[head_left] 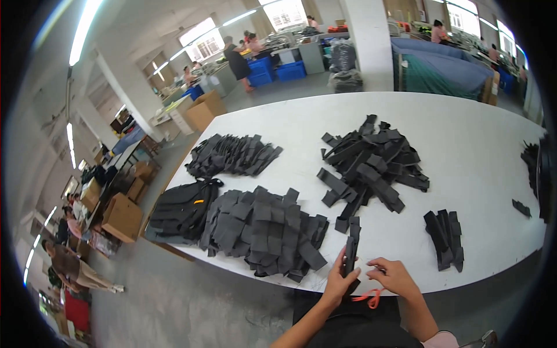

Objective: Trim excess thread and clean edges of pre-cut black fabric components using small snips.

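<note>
My left hand (336, 284) is closed around a black fabric strip (352, 246), held upright over the table's near edge. To its right, my right hand (398, 278) has its fingers curled, thumb and fingertips close together near the strip. What they pinch, if anything, is too small to make out. Just below the right hand shows an orange-red looped thing (374, 300), like a scissor handle or cord; whether the hand holds it I cannot tell. Beyond the left hand lies a loose heap of black strips (377, 162). A few more strips (445, 239) lie side by side at the right.
On the white table (476, 162), a large stack of black pieces (261, 229) sits left of my hands, beside a black backpack (183, 206). Another black pile (232, 155) lies behind them. A dark object (544, 177) stands at the right edge. People work at distant tables.
</note>
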### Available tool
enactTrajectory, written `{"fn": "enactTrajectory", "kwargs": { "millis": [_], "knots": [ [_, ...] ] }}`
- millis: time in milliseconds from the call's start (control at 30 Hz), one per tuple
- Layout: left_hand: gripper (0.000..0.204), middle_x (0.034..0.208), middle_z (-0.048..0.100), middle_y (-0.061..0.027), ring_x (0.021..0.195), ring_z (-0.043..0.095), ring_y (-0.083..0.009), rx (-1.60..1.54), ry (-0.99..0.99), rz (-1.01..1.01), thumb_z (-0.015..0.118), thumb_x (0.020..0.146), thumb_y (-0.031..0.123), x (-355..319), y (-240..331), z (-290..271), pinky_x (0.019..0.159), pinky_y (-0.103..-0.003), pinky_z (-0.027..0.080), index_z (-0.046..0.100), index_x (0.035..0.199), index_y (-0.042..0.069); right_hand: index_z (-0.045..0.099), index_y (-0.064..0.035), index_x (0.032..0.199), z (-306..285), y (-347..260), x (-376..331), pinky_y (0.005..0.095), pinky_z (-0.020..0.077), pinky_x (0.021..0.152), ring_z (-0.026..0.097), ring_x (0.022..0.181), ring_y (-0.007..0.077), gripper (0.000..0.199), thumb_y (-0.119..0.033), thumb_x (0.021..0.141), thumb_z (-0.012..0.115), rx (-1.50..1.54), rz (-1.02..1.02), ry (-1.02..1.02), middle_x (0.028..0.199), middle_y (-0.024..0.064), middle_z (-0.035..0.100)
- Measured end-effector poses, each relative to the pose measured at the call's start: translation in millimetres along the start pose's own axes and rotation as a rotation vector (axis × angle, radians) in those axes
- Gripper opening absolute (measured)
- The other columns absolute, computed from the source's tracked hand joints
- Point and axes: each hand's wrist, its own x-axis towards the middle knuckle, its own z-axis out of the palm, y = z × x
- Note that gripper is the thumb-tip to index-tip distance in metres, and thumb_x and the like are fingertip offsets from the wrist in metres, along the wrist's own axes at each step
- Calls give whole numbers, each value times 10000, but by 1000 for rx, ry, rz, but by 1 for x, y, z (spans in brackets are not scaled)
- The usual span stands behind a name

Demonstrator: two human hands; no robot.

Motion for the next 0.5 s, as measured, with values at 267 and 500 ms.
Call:
{"fn": "enactTrajectory", "kwargs": {
  "millis": [267,500],
  "knots": [
    [605,1124,473,-44,929,470,-132,87,91,163,629,845,130,-3,-7,3,832,-233,378,360,1387,91,502,0,1184,32,-7,18,206,430,559,526,625,85,515,-89,729,728,359,-59,148,981,60,568],
    [586,1023,531,-21,937,506,-106,-232,13,-106,592,859,90,-15,8,-6,848,-232,386,355,1394,86,495,8,1166,43,-18,35,194,370,440,476,552,42,510,-64,713,717,753,74,14,957,47,562]
  ]
}}
